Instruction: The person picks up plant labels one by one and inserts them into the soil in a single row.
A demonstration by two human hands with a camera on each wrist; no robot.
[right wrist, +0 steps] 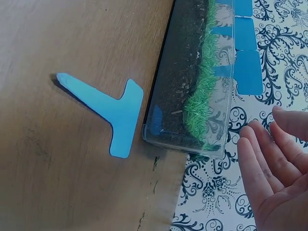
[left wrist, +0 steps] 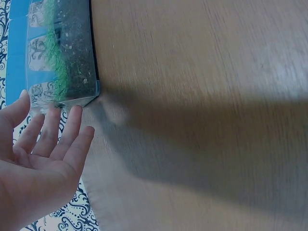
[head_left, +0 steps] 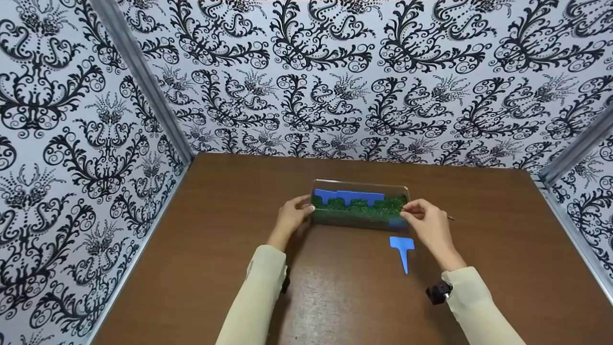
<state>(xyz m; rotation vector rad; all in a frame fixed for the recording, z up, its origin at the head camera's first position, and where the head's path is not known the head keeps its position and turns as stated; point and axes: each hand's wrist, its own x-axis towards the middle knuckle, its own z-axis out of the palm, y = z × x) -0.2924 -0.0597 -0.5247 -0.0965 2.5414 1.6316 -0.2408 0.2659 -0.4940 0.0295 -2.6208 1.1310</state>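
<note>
A clear plastic box [head_left: 357, 220] holds dark soil and green grass [head_left: 368, 208]. Several blue T-shaped plant labels [head_left: 349, 195] stand in a row along it, their wide heads up. At the box's left end is my left hand [left wrist: 45, 159], its relaxed fingertips at the end wall and its thumb by the upper corner. My right hand [right wrist: 276, 168] hovers by the opposite end, fingers loosely bent and holding nothing; a small gap separates it from the box. One loose blue plant label [head_left: 402, 247] lies on the table in front of the box's right end.
The brown wooden table [head_left: 230, 215] runs back to a wall [head_left: 325, 96] with black-and-white patterned covering. A thin stick-like tip [head_left: 450, 217] shows behind the right hand. Metal frame posts [head_left: 143, 81] border the table at both sides.
</note>
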